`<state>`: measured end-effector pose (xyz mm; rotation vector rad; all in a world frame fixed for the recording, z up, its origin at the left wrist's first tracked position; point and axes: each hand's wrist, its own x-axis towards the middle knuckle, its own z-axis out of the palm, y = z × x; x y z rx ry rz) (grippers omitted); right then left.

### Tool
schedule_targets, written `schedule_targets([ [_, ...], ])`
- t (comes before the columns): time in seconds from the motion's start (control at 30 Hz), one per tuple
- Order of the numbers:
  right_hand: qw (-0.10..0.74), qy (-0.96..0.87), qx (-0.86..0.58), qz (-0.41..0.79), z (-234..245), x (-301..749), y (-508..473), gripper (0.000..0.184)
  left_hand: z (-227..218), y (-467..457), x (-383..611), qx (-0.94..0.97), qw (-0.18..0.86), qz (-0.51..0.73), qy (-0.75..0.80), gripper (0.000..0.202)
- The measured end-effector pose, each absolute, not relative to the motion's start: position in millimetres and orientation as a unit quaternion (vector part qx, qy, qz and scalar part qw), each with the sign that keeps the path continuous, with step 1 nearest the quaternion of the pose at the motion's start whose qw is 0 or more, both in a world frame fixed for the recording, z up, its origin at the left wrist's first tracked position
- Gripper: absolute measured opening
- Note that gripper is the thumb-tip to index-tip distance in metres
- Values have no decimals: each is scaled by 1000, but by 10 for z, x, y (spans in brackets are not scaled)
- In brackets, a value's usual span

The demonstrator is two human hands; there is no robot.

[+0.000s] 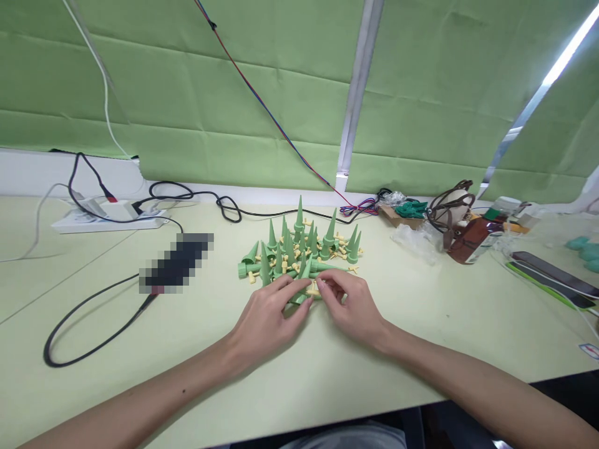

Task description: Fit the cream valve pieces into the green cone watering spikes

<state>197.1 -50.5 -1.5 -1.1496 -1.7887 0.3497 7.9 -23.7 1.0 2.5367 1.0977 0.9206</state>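
A heap of green cone-shaped plastic spikes (299,246) mixed with small yellow plastic pieces (344,249) lies on the pale green table (421,324). Some cones stand upright, others lie flat. My left hand (266,318) rests at the near edge of the heap, fingers closed on a lying green cone (302,293). My right hand (350,302) meets it from the right, pinching a small yellow piece (312,288) against that cone.
A white power strip (105,218) with black cables sits at the back left. A blurred dark device (175,265) lies left of the heap. Bags, a brown strap, small boxes and a phone (552,274) crowd the right side. Green panels form the back wall.
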Motion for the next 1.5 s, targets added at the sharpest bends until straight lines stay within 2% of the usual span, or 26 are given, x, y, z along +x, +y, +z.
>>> schedule_targets([
  [1.5,449,-743,-474,145,-24,1974,-483,18,-2,-247,75,867,122,326,356,28],
])
